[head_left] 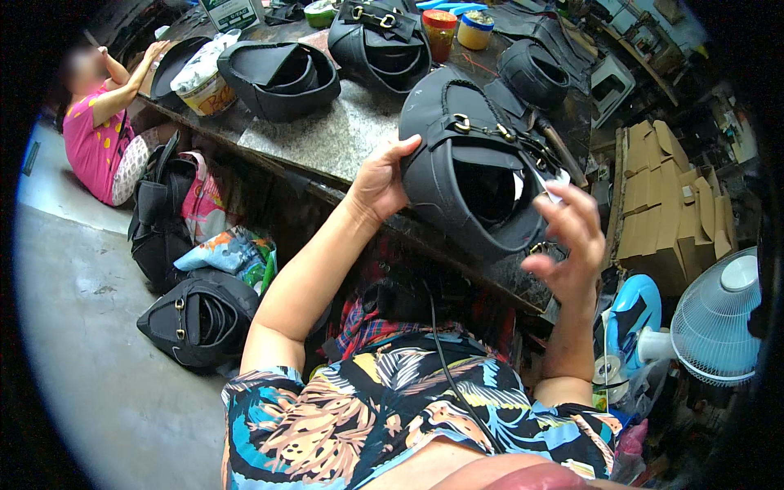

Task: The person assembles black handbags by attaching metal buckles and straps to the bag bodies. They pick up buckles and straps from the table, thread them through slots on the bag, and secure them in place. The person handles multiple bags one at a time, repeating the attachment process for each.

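A black handbag (437, 175) with a braided handle and gold horsebit-style hardware is tilted up over the near edge of the worktable. Its opening faces me, and the inside is dark. My left hand (384, 181) grips the bag's left side, thumb on top. At the opposite side, my right hand (572, 237) has its fingers curved and apart, with the thumb well away from the fingertips. A small white piece (557, 186) shows at those fingertips, next to the bag's rim. Whether it sticks to a finger or to the bag, I cannot tell.
More black bags (282, 77) stand on the worktable (327, 151) beside jars (475, 31) and a tub (204, 90). Another black bag (196, 318) rests on the floor at left. A person in pink (98, 139) sits there. Cardboard (653, 204) and a fan (719, 318) are at right.
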A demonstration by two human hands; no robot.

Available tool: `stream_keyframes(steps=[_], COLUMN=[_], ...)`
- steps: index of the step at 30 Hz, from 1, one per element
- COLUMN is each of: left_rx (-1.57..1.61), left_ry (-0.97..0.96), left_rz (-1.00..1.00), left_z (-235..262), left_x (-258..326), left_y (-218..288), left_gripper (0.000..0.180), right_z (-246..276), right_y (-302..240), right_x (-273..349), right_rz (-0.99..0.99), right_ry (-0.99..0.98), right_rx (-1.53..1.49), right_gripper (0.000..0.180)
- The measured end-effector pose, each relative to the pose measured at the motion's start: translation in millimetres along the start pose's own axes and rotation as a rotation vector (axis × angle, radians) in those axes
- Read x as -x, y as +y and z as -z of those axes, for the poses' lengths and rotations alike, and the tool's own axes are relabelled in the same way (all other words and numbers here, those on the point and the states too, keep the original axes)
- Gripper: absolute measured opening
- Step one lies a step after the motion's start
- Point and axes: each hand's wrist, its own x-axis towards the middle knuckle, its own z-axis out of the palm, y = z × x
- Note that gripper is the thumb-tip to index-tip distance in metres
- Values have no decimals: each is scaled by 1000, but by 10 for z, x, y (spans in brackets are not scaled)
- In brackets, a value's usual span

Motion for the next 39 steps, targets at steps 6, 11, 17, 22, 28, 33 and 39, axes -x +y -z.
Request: stream_keyframes(steps=[6, 11, 17, 22, 28, 33, 39], left_rx=[-75, -1535, -1959, -1943, -1960, -1928, -1929], left_ry=[71, 306, 238, 240, 174, 169, 175], left_rz=[-62, -488, -822, -806, -856, -822, -839], left_z=[-342, -262, -108, -177, -307, -365, -442], left_x=[-93, 44, 36, 53, 96, 123, 118], left_y=[-77, -5, -158, -153, -195, -185, -195], left_gripper=[41, 29, 17, 17, 15, 11, 12], right_z=[51, 499, 835, 591, 449, 54, 57], right_y=[-96, -64, 465, 1538, 2890, 3407, 2705], right_x=[-145, -198, -857, -1909, -3205, -3588, -3046], right_rz=[111, 96, 160, 76, 64, -178, 50], right_ry=[-77, 28, 167, 299, 292, 281, 290], right_rx=[-24, 64, 143, 385, 665, 512, 466], right_gripper=[52, 57, 50, 54, 64, 91, 59])
